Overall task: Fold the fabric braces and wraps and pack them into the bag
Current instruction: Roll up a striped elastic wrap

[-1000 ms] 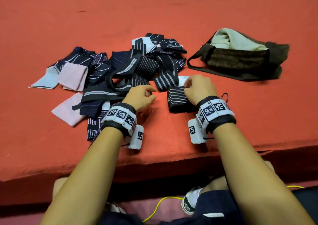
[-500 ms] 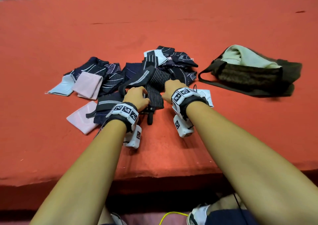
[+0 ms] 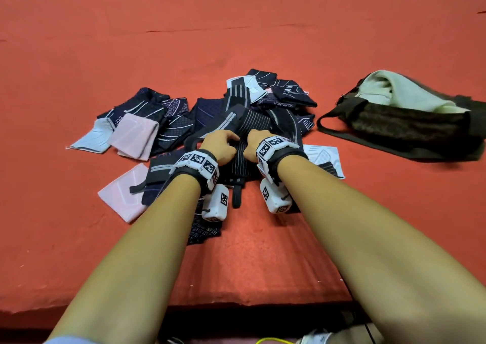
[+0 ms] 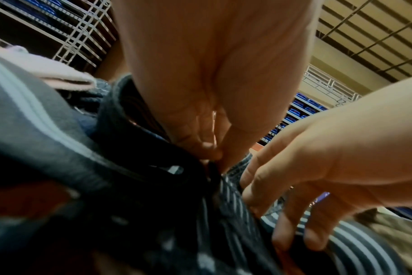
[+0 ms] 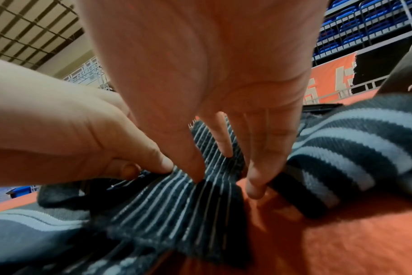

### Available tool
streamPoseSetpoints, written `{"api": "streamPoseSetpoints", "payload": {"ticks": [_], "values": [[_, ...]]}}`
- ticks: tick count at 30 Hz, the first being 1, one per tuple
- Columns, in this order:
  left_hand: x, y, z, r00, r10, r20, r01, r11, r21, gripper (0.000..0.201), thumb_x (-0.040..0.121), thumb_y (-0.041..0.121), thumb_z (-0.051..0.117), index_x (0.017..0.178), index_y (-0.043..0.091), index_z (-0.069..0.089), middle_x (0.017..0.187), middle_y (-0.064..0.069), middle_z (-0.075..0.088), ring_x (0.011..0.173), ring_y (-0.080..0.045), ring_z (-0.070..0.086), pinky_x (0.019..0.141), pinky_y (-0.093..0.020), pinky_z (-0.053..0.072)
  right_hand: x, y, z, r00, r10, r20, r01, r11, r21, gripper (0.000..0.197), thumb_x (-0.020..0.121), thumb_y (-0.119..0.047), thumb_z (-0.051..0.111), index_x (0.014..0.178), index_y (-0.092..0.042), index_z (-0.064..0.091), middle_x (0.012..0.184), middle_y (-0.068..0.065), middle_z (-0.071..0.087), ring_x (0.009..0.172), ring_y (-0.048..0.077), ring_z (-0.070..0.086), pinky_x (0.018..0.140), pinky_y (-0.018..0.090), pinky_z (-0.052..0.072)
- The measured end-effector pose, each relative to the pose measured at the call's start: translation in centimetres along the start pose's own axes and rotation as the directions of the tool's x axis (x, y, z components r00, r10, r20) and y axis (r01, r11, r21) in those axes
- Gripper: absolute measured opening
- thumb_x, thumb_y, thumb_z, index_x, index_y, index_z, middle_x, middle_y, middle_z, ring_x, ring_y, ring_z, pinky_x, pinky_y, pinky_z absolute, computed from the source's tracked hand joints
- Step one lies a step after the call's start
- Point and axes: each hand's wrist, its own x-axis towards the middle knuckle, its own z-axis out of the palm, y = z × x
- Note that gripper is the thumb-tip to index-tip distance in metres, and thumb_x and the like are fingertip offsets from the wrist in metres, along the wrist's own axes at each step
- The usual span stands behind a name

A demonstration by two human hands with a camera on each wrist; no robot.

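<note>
Both hands meet at the near side of a heap of dark fabric braces and wraps (image 3: 236,117) lying mid-way across the orange-red felt tabletop (image 3: 263,41). The left hand (image 3: 219,146) pinches the edge of a black elastic wrap with thin white pinstripes (image 3: 243,159) between thumb and curled fingers — the left wrist view shows the pinch closing on dark cloth. The right hand (image 3: 253,143) is released, its fingers (image 5: 254,178) nearly straight and pressing their tips down onto the same wrap, just beside the left hand. Folded pale pink and light blue pieces (image 3: 131,135) lie at the heap's left side. The dark olive fabric bag (image 3: 410,125) sits well apart toward the right edge, mouth open, with a pale green cloth (image 3: 399,91) showing inside — nothing else in it can be told.
</note>
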Motion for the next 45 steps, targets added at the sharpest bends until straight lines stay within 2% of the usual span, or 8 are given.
{"api": "streamPoseSetpoints", "payload": {"ticks": [6,15,22,25,29,34,40,45], "values": [[-0.8,-0.7,-0.3,0.998,-0.001,-0.066,-0.007,0.993,-0.116,0.047,0.079,-0.002,0.057,0.116,0.024,0.071,0.122,-0.002,0.069,0.116,-0.019,0.061,0.102,-0.027,0.046,0.3,-0.3,1.4,0.999,0.052,-0.009,-0.052,0.998,0.045,0.047,0.092,-0.025,0.059,0.129,0.0,0.045,0.122,0.021,0.061,0.104,0.037,0.063,0.07,0.036,0.042],[-4.5,-0.9,-1.8,0.997,0.007,-0.076,-0.027,0.964,-0.265,0.044,0.071,-0.005,0.045,0.085,0.029,0.069,0.097,-0.003,0.072,0.092,-0.022,0.066,0.082,-0.032,0.056,-2.4,-1.3,0.1,0.995,0.088,-0.039,-0.08,0.981,0.179,0.061,0.092,-0.021,0.061,0.138,0.006,0.032,0.127,0.025,0.057,0.109,0.038,0.062,0.072,0.036,0.046],[-8.1,-1.0,-2.1,0.999,0.005,-0.033,-0.014,0.959,-0.284,0.043,0.074,-0.005,0.043,0.088,0.027,0.068,0.078,0.0,0.064,0.059,-0.015,0.051,0.052,-0.025,0.036,-6.5,-1.5,0.1,0.994,0.058,-0.098,-0.028,0.958,0.284,0.047,0.087,-0.014,0.061,0.129,-0.003,0.044,0.123,0.021,0.058,0.108,0.037,0.059,0.078,0.036,0.048],[-9.7,-0.8,-1.8,1.0,-0.001,-0.021,-0.005,0.967,-0.255,0.036,0.08,-0.003,0.047,0.094,0.023,0.069,0.073,0.005,0.06,0.058,-0.012,0.049,0.058,-0.024,0.038,-8.6,-1.6,0.3,0.995,0.016,-0.098,0.014,0.956,0.291,0.039,0.086,-0.013,0.064,0.122,-0.005,0.051,0.116,0.017,0.062,0.101,0.035,0.062,0.081,0.036,0.053],[-11.7,-1.3,-1.0,1.0,0.024,0.01,-0.021,0.97,-0.242,0.017,0.088,0.007,0.061,0.094,0.021,0.068,0.091,0.001,0.067,0.08,-0.016,0.059,0.077,-0.025,0.045,-11.4,-1.3,0.4,0.995,-0.037,-0.097,0.062,0.959,0.277,0.036,0.084,-0.016,0.071,0.115,-0.008,0.053,0.112,0.015,0.063,0.098,0.032,0.062,0.079,0.035,0.053],[-14.3,-2.3,-0.9,0.998,0.045,0.051,-0.028,0.958,-0.286,0.024,0.084,0.0,0.061,0.093,0.02,0.071,0.092,-0.009,0.072,0.074,-0.016,0.057,0.067,-0.024,0.045,-15.2,-0.7,1.3,0.992,-0.1,-0.072,0.116,0.956,0.271,0.03,0.083,-0.014,0.072,0.102,-0.017,0.049,0.111,0.013,0.064,0.101,0.03,0.062,0.084,0.035,0.051],[-16.4,-3.2,-0.6,0.979,0.025,0.201,0.019,0.976,-0.215,0.027,0.065,0.015,0.055,0.082,0.027,0.073,0.092,-0.019,0.074,0.067,-0.019,0.058,0.068,-0.029,0.048,-17.7,-0.7,3.8,0.99,-0.135,0.034,0.119,0.948,0.294,0.044,0.085,-0.01,0.065,0.123,-0.007,0.045,0.112,0.017,0.066,0.099,0.033,0.066,0.082,0.037,0.054],[-16.9,-3.1,-0.3,0.977,0.072,0.199,-0.004,0.946,-0.324,0.024,0.076,0.005,0.056,0.086,0.021,0.071,0.096,-0.02,0.073,0.075,-0.019,0.059,0.075,-0.038,0.052,-18.3,0.3,4.2,0.991,-0.136,-0.014,0.133,0.931,0.339,0.064,0.081,-0.015,0.073,0.137,-0.019,0.043,0.102,0.006,0.067,0.092,0.027,0.067,0.082,0.04,0.056]]}}
